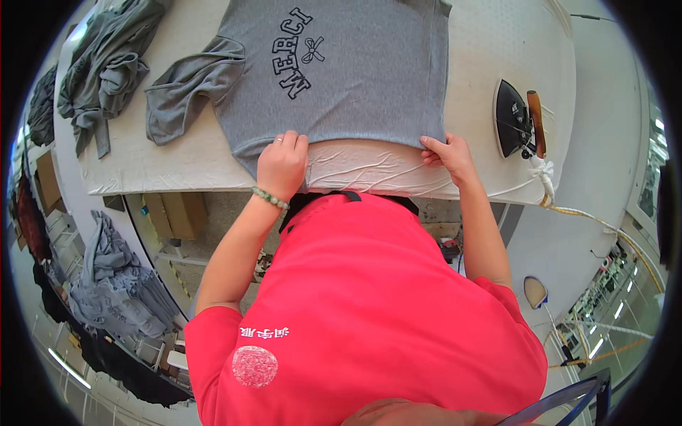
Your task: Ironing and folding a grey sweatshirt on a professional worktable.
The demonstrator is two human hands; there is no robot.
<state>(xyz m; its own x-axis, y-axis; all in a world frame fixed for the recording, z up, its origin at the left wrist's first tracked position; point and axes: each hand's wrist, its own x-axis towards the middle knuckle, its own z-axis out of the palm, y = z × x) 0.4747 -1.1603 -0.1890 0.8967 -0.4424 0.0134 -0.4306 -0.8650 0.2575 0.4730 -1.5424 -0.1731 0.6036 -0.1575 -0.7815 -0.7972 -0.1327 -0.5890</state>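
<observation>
A grey sweatshirt (369, 78) with dark lettering and a small bow lies spread flat on a padded, cream-covered ironing table (508, 39). Its near edge runs between my two hands. At the left part of that edge, my left hand (283, 167), with a ring and a bead bracelet, is closed on the fabric. My right hand (452, 157) pinches the right corner of the same edge between thumb and fingers. One sleeve (188, 85) lies crumpled out to the left. The far end of the sweatshirt runs out of view.
An iron (513, 119) with a wooden handle rests right of the sweatshirt, its hose (568, 211) running off the table's right end. Crumpled grey-green garments (114, 64) lie at the far left. More grey garments (124, 287) are piled below, left of the table.
</observation>
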